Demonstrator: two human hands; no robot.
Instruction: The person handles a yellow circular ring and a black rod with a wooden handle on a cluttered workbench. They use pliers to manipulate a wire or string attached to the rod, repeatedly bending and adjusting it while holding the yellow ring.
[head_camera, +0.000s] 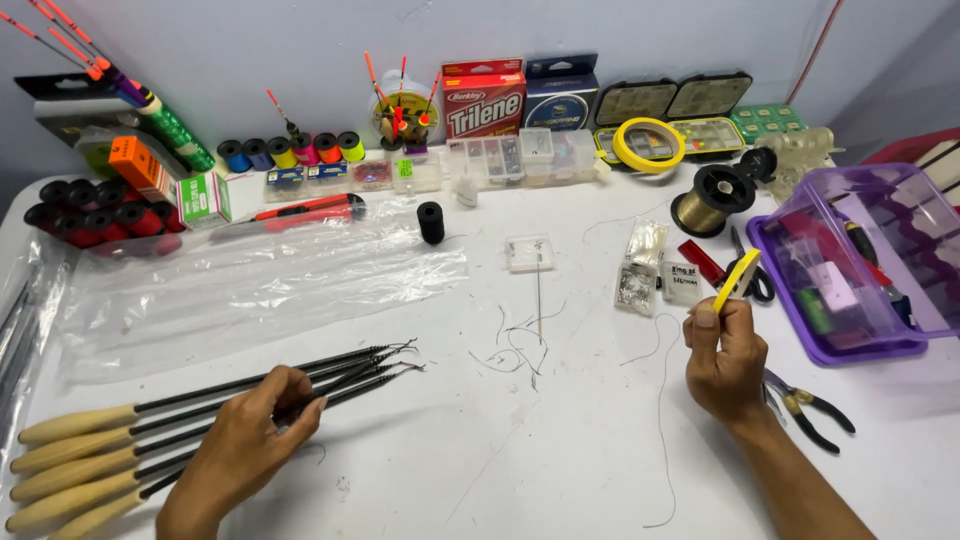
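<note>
White tabletop (560, 440) fills my view. My left hand (250, 440) rests curled over black rods (300, 380), handles cropped at the edge; my right hand (722, 360) pinches a yellow spool (737, 280), its thin line barely visible.

Left hand (255, 425) is covering the mid-shafts of the black rods (300, 375); which rods its grip is actually pinching isn't readable. Lowest cork handles (75, 470) are running off the bottom-left edge. Right hand (722, 360) is hiding the lower part of the yellow spool (738, 278). Purple bin (850, 260) is getting cropped at the right edge, contents blurring through the lid. Small parts in the clear bags (640, 270) are too small to identify.
</note>
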